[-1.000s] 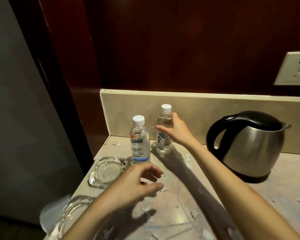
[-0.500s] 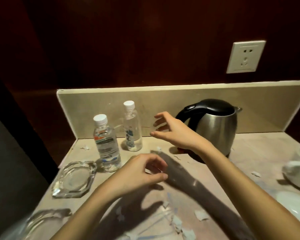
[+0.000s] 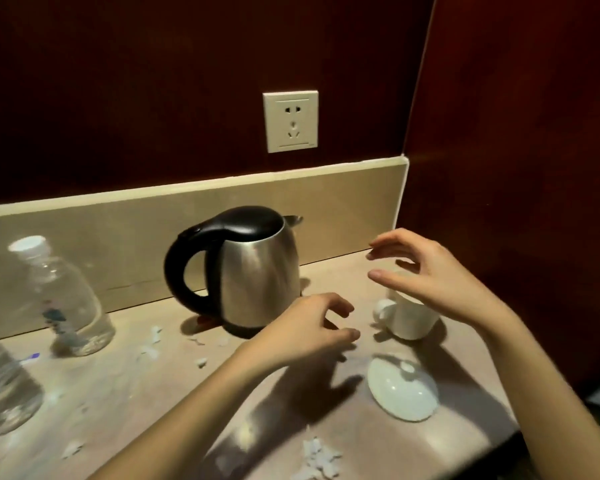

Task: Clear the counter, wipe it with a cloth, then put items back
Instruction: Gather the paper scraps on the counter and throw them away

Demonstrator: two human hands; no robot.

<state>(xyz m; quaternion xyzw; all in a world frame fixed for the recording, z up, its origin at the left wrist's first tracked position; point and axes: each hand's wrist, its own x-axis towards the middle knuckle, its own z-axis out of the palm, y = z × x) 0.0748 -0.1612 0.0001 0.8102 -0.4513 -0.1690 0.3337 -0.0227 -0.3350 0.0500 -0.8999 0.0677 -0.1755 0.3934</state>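
Right grip (image 3: 430,275): hovering spread and empty just above the white cup (image 3: 409,317).
Left grip (image 3: 312,327): curling loosely, grasping nothing, beside the kettle (image 3: 253,268).
Lid (image 3: 400,389): lying on the bench (image 3: 153,393) below both grips.

- Kettle (image 3: 257,271): brushed silver body, black lid and handle.
- Mug (image 3: 409,318) and its lid (image 3: 400,393): plain white.
- Desk (image 3: 174,386): beige, flecked with white scraps.
- Wall socket (image 3: 290,121): cream.
- Bottle cap (image 3: 27,244): white.

Counter (image 3: 146,393), kettle (image 3: 253,271), bottles (image 3: 63,299), mug (image 3: 409,317), lid (image 3: 402,393)
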